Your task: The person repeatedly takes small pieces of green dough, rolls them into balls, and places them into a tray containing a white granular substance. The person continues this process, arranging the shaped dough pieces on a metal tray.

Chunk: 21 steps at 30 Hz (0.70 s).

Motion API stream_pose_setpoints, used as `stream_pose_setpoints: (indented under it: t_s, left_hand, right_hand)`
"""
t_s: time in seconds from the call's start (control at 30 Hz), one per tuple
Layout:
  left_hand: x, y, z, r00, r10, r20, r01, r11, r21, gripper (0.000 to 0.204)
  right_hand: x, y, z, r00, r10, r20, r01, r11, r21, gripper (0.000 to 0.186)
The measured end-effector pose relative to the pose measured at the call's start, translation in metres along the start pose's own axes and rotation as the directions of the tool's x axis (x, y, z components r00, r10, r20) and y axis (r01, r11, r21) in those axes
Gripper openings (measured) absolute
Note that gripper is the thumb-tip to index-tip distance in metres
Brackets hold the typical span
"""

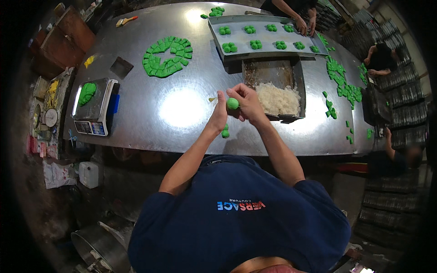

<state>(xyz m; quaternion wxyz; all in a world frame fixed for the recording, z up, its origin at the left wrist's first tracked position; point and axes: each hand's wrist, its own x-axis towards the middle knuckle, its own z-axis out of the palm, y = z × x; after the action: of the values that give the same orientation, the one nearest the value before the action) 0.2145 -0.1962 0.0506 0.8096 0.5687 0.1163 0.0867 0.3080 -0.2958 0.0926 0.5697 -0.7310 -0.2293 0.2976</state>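
A small green dough ball (232,103) sits between my two hands above the steel table (182,109). My left hand (218,116) presses its side from the left. My right hand (248,102) cups it from the right, fingers curled around it. Two more green dough pieces (225,132) lie on the table just below my left wrist. Right of my hands stands a metal tray of white shredded filling (278,99).
A ring of cut green dough chunks (167,56) lies at the far left. A scale (93,105) carries a green lump. A long tray (266,38) holds several shaped green balls; another person's hands (306,25) rest at its far end. Loose green pieces (346,88) scatter at right.
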Motion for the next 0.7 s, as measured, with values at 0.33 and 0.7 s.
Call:
stream_pose_setpoints:
  t_s: [0.33,0.7]
  left_hand:
    - [-0.063,-0.065,-0.05,0.717,-0.678,0.162,0.696,0.704,-0.138,0.087]
    - [-0.118,-0.108,-0.116,0.829,-0.514,-0.22,0.488,0.857,-0.165,0.052]
  right_hand:
    - [-0.076,0.1,0.032,0.998,0.062,-0.024,-0.065,0.991,-0.114,0.029]
    - [-0.08,0.24,0.082,0.926,-0.068,-0.372,-0.196,0.753,-0.628,0.061]
